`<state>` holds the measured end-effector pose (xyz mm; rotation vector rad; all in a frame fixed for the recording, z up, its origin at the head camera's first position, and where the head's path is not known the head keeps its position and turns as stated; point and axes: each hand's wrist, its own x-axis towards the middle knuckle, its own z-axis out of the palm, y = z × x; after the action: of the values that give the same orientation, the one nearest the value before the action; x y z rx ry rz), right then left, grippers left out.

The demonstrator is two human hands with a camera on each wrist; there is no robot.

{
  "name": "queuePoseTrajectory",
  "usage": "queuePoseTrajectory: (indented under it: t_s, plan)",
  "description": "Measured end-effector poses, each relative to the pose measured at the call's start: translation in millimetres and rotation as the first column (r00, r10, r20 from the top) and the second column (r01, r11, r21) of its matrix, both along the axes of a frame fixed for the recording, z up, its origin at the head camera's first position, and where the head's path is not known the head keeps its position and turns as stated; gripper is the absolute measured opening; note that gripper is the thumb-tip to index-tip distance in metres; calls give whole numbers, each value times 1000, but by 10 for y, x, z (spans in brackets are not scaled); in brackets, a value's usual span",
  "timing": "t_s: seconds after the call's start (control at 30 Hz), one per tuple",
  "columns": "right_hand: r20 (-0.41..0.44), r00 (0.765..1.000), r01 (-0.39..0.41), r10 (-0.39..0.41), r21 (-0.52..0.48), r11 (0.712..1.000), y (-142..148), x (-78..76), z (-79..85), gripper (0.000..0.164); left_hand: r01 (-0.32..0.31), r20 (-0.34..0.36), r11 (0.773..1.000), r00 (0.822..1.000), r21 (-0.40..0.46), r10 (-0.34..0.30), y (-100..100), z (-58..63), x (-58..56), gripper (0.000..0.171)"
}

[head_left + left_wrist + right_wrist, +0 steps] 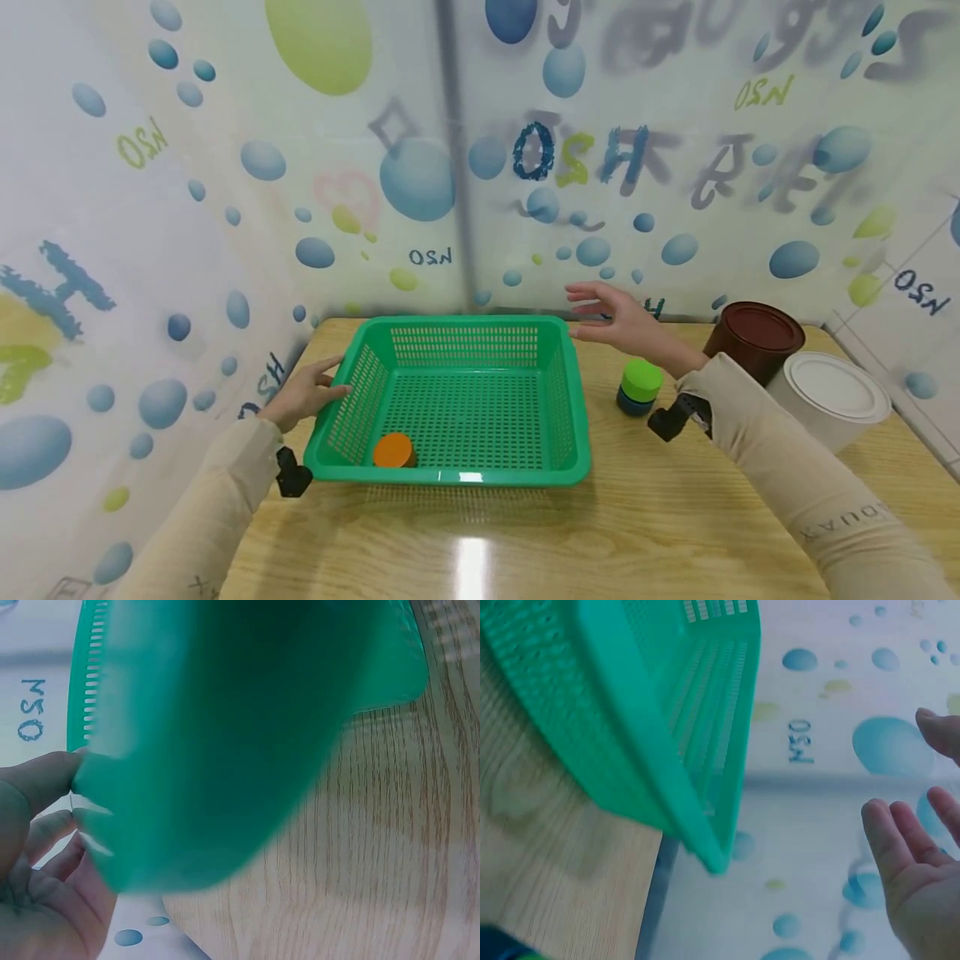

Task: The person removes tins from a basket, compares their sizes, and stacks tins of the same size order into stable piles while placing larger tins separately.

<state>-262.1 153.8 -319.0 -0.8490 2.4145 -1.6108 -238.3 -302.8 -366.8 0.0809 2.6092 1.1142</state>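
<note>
A green plastic basket [480, 477] with slotted walls sits on the wooden table. My left hand [307, 392] grips its left rim; in the left wrist view, thumb and fingers of that hand [56, 847] pinch the basket's edge [172, 825]. Inside, by the front left corner, is a round orange-topped object [394, 451]. My right hand [618, 321] hovers beside the back right corner of the basket. In the right wrist view, the thumb and fingers of this hand [922, 877] are spread apart, holding nothing, away from the basket rim [652, 765].
Right of the basket stands a small jar with a lime green top and dark blue base [640, 383]. Farther right are a dark brown lidded tub [757, 333] and a white lidded tub [832, 396]. Patterned curtains [480, 208] hang behind the table [637, 517].
</note>
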Motion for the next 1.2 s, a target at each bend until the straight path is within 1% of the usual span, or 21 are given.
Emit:
queuePoseTrajectory:
  t_s: [0.13,0.3,0.5,0.6,0.7,0.8,0.9,1.0,1.2]
  plan:
    - [47,995,-87,88,-38,996,-312,-86,-8,58,-4,3,1000,1000,9,4,-3,2,4,67]
    - [52,984,-168,172,-73,983,-657,-203,-135,57,-6,7,1000,1000,26,6,-13,-5,3,67]
    - [75,979,-181,189,-104,978,-1027,-289,-295,56,2,5,999,1000,38,-2,-28,-8,-2,67]
    - [114,976,-174,187,-114,978,-1208,-292,-372,56,8,3,999,1000,44,-8,-31,-6,-2,67]
    - [147,968,-188,206,-126,974,-1393,-275,-470,56,15,-1,999,1000,50,-15,-30,-1,-2,67]
    - [170,955,-225,242,-113,968,-1562,-256,-602,55,24,-8,999,1000,48,-23,-26,-3,-3,67]
    - [196,942,-264,274,-79,961,-1722,-241,-730,54,25,-11,999,1000,47,-25,-38,3,-1,67]
    - [224,925,-305,307,-48,951,-1836,-209,-820,54,21,-14,998,1000,53,-21,-40,2,-5,66]
    - [260,879,-417,400,10,909,-1979,-151,-927,57,4,-6,999,1000,49,-4,-35,3,-1,66]
